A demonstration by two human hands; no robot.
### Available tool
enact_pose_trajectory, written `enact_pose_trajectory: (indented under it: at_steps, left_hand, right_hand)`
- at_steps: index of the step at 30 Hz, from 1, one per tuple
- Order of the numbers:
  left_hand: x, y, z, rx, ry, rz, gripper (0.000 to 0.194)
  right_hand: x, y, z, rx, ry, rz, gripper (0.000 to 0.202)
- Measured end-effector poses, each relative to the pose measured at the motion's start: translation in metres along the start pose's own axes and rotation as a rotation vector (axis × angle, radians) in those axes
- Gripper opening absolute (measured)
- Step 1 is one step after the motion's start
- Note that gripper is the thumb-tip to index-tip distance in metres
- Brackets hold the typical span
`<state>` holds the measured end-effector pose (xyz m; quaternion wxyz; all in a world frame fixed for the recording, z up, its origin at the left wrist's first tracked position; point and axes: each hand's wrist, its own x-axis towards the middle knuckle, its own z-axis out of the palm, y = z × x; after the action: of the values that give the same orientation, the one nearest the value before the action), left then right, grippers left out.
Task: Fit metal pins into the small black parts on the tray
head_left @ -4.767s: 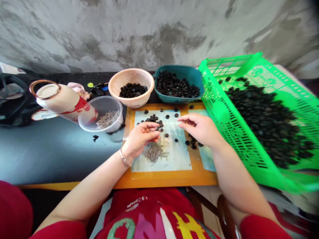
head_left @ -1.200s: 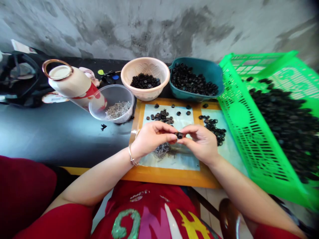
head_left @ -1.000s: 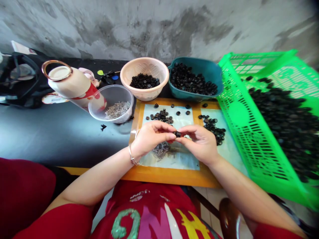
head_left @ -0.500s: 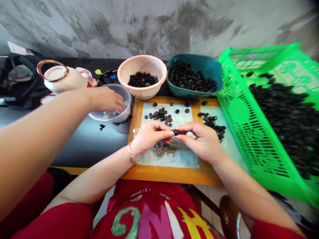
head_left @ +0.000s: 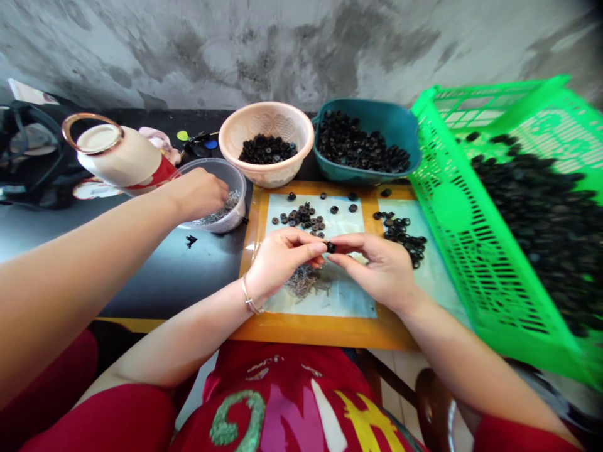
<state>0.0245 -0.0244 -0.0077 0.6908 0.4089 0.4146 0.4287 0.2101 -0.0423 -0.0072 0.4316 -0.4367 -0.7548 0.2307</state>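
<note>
Grip closed: left hand [head_left: 277,260] and right hand [head_left: 389,270] pinch one small black part [head_left: 331,247] between fingertips, metal pins [head_left: 301,285] heaped below, slightly left. Best held square; light, even pressure, pads at its edges so it won't twist.

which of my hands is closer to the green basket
Your right. The right hand is just left of the green basket; the left hand is farther left, beyond the small black part between their fingertips.
</note>
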Motion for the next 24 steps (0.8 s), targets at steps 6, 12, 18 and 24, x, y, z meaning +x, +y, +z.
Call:
enact_pose_trajectory:
  at_steps: [6,12,18,24]
  left_hand:
    - [-0.0045,0.001,0.0011,-0.006,-0.024,0.099,0.017]
    - [-0.0071,0.0008,0.003,-0.014,-0.043,0.179,0.012]
    - [-0.0064,0.0005,0.0011,0.002,-0.044,0.226,0.011]
    - [-0.0072,0.0035,0.0023,0.036,-0.04,0.187,0.016]
  right_hand:
    - [-0.0015,-0.001,-0.0014,-0.08,0.051,-0.146,0.02]
    - [-0.0029,0.0002,-0.0021,-0.123,0.092,-0.289,0.026]
    - [-0.0013,-0.0024,-0.0036,-0.159,0.099,-0.295,0.022]
    - [-0.0021,-0.004,-0.0041,-0.15,0.07,-0.26,0.019]
